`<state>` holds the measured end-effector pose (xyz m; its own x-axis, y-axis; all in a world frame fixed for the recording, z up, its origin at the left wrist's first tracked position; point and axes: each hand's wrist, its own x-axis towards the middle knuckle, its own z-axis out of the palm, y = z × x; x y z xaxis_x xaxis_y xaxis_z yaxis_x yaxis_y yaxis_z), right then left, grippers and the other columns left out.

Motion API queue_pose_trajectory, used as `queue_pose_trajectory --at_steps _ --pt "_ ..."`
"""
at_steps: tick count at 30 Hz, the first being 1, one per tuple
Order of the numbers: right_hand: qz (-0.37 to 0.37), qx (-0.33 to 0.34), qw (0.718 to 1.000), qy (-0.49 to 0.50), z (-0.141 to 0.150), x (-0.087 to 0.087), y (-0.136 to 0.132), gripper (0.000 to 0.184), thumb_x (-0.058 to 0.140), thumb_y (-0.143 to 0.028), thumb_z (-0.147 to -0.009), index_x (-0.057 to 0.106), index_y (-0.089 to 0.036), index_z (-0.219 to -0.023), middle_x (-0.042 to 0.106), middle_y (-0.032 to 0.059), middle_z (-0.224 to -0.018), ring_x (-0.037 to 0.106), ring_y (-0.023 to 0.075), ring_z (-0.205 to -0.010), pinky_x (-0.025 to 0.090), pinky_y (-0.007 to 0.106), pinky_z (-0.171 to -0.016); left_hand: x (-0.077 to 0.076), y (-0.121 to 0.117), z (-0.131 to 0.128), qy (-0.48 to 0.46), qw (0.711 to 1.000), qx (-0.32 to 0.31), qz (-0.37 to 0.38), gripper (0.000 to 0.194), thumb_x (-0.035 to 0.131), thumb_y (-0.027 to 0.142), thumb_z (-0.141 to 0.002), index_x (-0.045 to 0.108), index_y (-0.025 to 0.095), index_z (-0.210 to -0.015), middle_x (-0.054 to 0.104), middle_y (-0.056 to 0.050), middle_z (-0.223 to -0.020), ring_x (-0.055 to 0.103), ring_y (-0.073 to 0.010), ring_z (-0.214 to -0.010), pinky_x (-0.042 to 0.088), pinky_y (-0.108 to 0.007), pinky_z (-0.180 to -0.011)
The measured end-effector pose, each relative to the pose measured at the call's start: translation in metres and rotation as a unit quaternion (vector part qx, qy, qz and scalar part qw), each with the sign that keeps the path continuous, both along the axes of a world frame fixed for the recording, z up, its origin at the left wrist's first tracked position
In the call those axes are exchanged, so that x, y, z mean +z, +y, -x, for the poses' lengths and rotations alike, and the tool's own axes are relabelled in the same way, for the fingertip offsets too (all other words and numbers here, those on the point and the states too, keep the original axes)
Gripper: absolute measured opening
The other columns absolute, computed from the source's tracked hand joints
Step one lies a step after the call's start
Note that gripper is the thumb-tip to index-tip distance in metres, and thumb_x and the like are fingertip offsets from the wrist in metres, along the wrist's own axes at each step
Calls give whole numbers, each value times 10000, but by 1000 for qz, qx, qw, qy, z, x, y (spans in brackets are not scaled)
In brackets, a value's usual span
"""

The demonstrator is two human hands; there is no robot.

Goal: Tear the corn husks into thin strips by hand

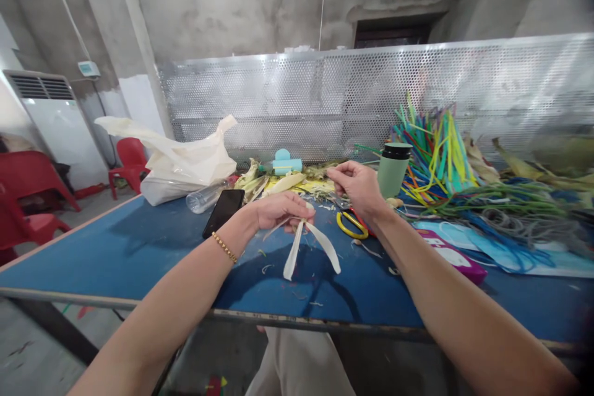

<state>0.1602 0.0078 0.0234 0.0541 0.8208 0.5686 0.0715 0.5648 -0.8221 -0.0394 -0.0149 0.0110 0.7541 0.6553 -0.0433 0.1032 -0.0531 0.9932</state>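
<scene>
My left hand (284,210), with a gold bead bracelet on the wrist, is closed over the table's near half. Its fingers pinch a small bunch of pale strips (325,249) that look like dried corn husk; the strips fan out and hang down. Higher up and to the right, my right hand (356,184) is closed in a pinch, apart from the left. Whatever is between its fingertips is too small to make out. Just under the right hand lie scissors (349,226) with yellow handles. Husk pieces (288,183) are heaped behind both hands.
On the blue table (153,260) stand a white plastic bag (185,161), a clear bottle (204,198) and a black phone (224,211). To the right are a green cup (393,172), colourful pipe cleaners (440,148), cords, face masks and a purple pack (457,257). A perforated metal screen (278,99) rises behind.
</scene>
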Motion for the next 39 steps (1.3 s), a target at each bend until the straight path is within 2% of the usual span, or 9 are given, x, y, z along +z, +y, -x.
queue_pose_trajectory --at_steps 3,6,8,11,20,28,33,36,39 --pt "59 8 997 -50 -6 1 -1 342 726 -483 -713 606 -170 -646 563 3 -500 442 81 -403 322 222 -378 -4 3 -2 -7 1000 3 -9 224 684 313 -758 668 101 -688 435 29 -474 353 -63 -428 308 -214 -416" --pt "163 117 964 -173 -4 -1 -8 527 585 -638 -777 648 -148 -594 629 72 -552 507 111 -450 341 229 -391 -7 4 -4 -26 999 24 -41 225 664 321 -777 679 97 -769 414 42 -470 375 -69 -434 332 -223 -440" --pt "155 215 937 -228 1 -5 -13 552 539 -641 -810 643 -157 -565 628 60 -551 521 114 -496 374 228 -442 -8 3 -6 -33 997 27 -61 249 666 331 -778 686 89 -835 420 45 -487 370 -69 -444 344 -230 -453" --pt "107 262 941 -187 9 -11 -15 402 648 -534 -774 650 -166 -611 582 3 -512 478 91 -469 367 228 -474 -8 1 -8 -26 998 21 -61 296 684 360 -768 681 73 -843 474 23 -538 366 -62 -466 350 -236 -462" --pt "20 115 980 -160 14 -10 -10 309 705 -430 -731 644 -148 -621 520 -19 -528 420 79 -489 318 232 -469 -7 -2 -9 -30 999 17 -37 355 736 417 -729 568 110 -676 588 -32 -603 543 -97 -553 437 -261 -569" --pt "-9 116 979 -167 17 -6 -14 329 673 -473 -755 695 -149 -707 572 0 -582 454 102 -529 344 250 -499 -6 -4 -10 -37 998 34 -38 257 765 321 -703 638 101 -747 686 -93 -737 643 -149 -603 465 -286 -613" --pt "-113 -62 980 -150 9 -1 -7 319 558 -432 -852 719 -158 -850 687 74 -811 587 175 -720 442 295 -649 -6 0 -16 -113 979 167 -42 153 733 214 -705 657 83 -726 688 -99 -703 646 -161 -586 483 -310 -651" --pt "-208 -213 935 -193 3 1 -4 275 533 -359 -874 718 -162 -823 685 88 -851 588 195 -793 429 317 -728 -6 8 -15 -208 934 290 -7 98 699 160 -711 642 89 -747 698 -101 -727 655 -168 -626 494 -321 -686" --pt "-208 -172 927 -262 7 -2 -8 262 529 -309 -872 699 -155 -744 667 62 -735 563 167 -679 391 285 -642 -8 14 -14 -261 902 342 9 88 678 154 -716 639 99 -772 698 -96 -747 648 -161 -659 467 -288 -641"
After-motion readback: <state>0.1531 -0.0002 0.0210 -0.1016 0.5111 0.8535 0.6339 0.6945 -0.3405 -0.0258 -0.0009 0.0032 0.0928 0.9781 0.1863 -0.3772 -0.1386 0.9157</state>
